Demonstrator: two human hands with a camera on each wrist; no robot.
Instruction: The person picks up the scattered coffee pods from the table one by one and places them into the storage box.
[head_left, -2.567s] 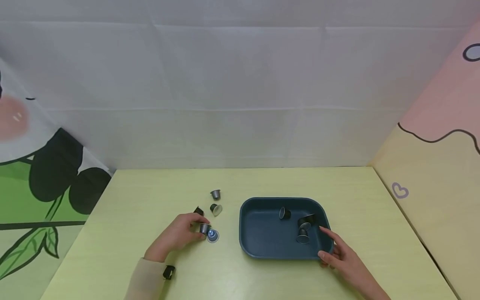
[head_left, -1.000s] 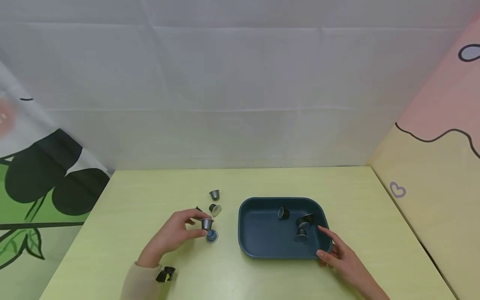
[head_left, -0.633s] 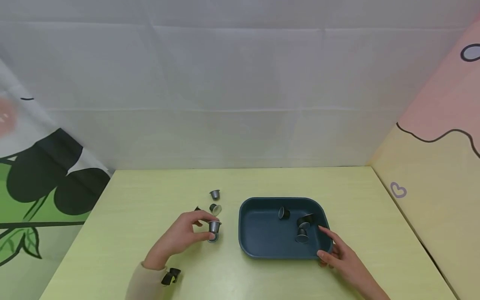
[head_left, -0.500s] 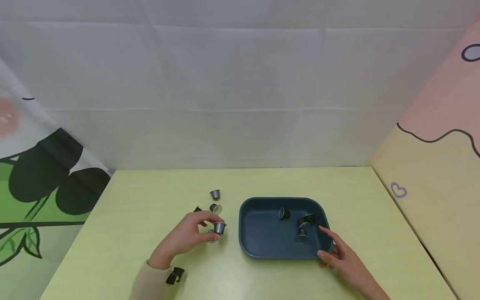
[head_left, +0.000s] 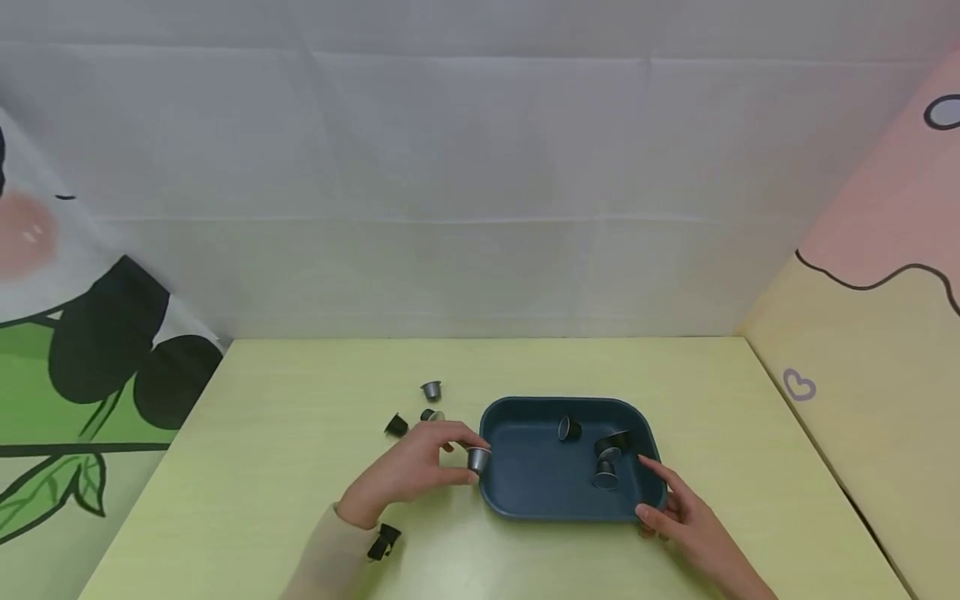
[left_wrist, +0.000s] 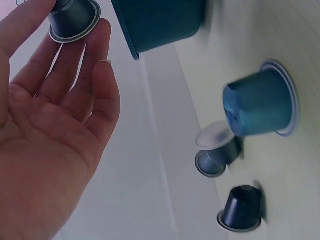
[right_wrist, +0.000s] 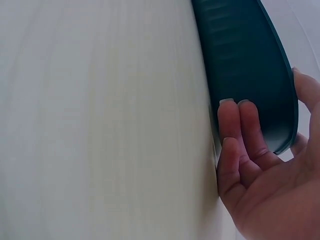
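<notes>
My left hand (head_left: 423, 462) pinches a silver coffee capsule (head_left: 478, 460) between thumb and fingers, at the left rim of a dark blue tray (head_left: 525, 492). In the left wrist view, this capsule (left_wrist: 75, 20) has its wide rim toward the fingers. My right hand (head_left: 686, 517) grips the tray's right end. In the right wrist view, fingers press the tray's outer wall (right_wrist: 245, 65), and another digit reaches its rim. Several dark capsules (head_left: 605, 476) lie inside the tray, toward its right side; one black capsule (head_left: 569, 428) lies nearer its middle.
On the table left of the tray are a silver capsule (head_left: 431, 390), a black capsule (head_left: 397, 426) and a pale-lidded dark capsule (head_left: 429, 415). A blue capsule (left_wrist: 260, 102) shows in the left wrist view; the left hand hides it from the head view. A pale wall (head_left: 480, 183) stands behind.
My left hand has lifted the silver capsule from beside the blue one and carried it right to the tray's left rim. The right hand and the tray have stayed in place.
</notes>
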